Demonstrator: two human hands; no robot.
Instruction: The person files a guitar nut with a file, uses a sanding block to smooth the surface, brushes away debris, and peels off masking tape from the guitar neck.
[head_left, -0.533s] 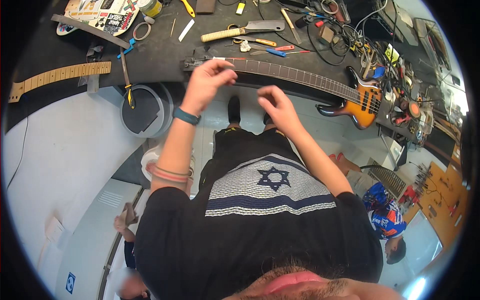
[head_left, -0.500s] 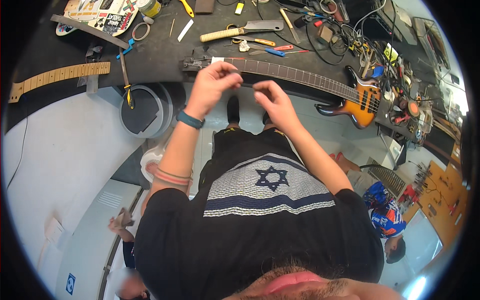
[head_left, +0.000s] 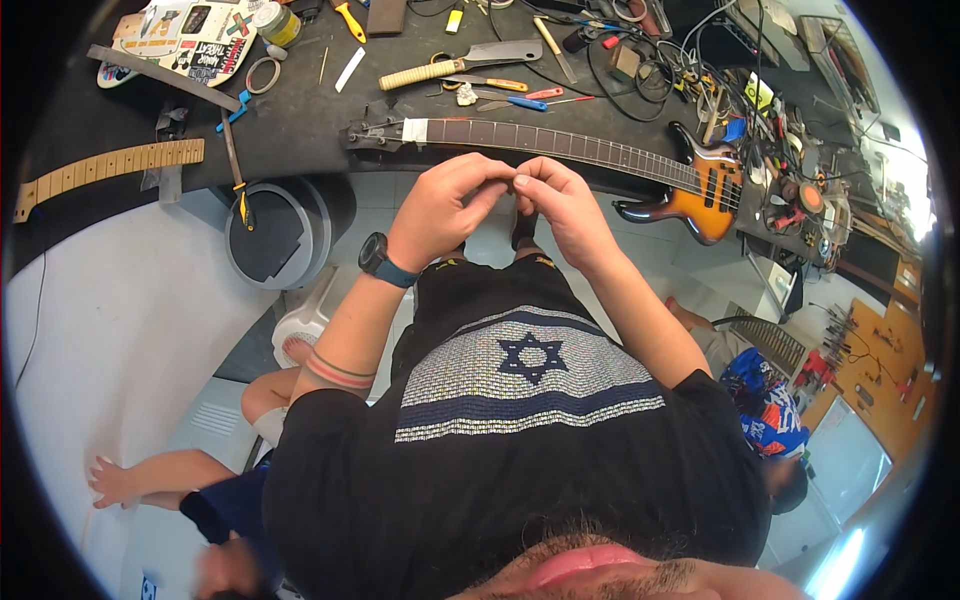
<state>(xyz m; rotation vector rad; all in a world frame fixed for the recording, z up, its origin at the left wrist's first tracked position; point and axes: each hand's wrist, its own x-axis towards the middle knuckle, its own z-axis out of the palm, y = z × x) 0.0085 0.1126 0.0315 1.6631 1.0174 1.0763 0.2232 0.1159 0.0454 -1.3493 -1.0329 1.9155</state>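
In front of my body, just off the bench's near edge, my left hand (head_left: 447, 208) and my right hand (head_left: 568, 212) meet at the fingertips. Both are closed in a pinch, and whatever lies between the fingers is hidden or too small to name. Just beyond them an electric bass guitar (head_left: 712, 192) rests along the bench edge, its body to the right and its headstock (head_left: 375, 134) to the left. A white strip (head_left: 414, 130) covers the neck by the nut. Neither hand appears to touch the bass.
A loose guitar neck (head_left: 120, 165) and a yellow-handled tool (head_left: 238, 170) lie on the left. Below stands a round grey bin (head_left: 308, 232). Farther back are a wrapped-handle blade (head_left: 430, 74) and small tools. Tangled cables (head_left: 660, 85) crowd the right. Two other people are at the lower sides.
My hands have come together from apart, fingertips now meeting and slightly nearer my body. The view has shifted a little. The person at lower left has moved, an arm stretched toward the wall.
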